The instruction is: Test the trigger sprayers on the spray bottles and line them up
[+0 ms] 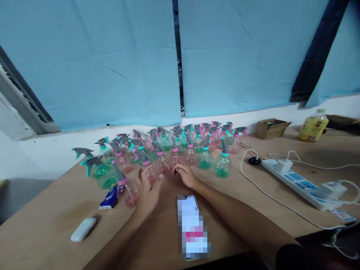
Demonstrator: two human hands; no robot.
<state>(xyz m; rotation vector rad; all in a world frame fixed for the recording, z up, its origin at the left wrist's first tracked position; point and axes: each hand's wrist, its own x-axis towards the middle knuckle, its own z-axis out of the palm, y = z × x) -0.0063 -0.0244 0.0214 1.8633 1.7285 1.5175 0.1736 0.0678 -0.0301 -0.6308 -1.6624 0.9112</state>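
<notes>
My left hand (149,193) is cupped around the lower body of a clear pink spray bottle (152,175) with a grey and pink trigger head. Its thumb lies on the right side and its fingers on the left. My right hand (184,175) is beside it, fingers curled in with nothing visible in them, just in front of another pink spray bottle (175,155). Several pink and green spray bottles stand around, among them a green one (222,165) to the right and a pink one (128,191) to the left. Below my hands lies a phone (194,228), its lit screen blurred out.
On the left are a blue packet (109,197) and a white oval case (83,229). A white power strip (302,183) with plugs and cables runs along the right. Behind it are a black mouse-like object (254,160), a cardboard box (272,129) and a yellow drink bottle (313,126).
</notes>
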